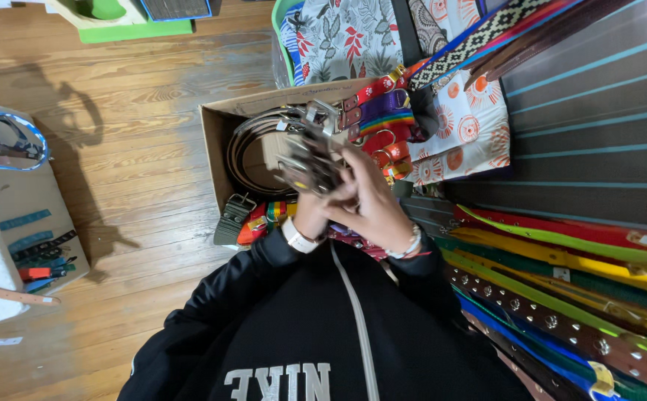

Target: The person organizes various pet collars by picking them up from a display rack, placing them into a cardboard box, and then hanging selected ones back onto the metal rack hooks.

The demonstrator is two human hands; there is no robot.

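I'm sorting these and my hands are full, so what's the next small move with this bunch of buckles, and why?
Probably lower the bunch of buckles into the cardboard box just beneath. Both the left hand and right hand are wrapped around it, and coiled belts already lie in that box.

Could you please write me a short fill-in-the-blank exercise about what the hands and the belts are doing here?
1. Both hands, left hand and right hand, hold a bundle of belt ____.
2. The cardboard box stands on a floor made of ____.
3. Coiled belts lie ____ the cardboard box.
4. The left wrist wears a ____ wristband.

Missing words: buckles; wood; inside; white
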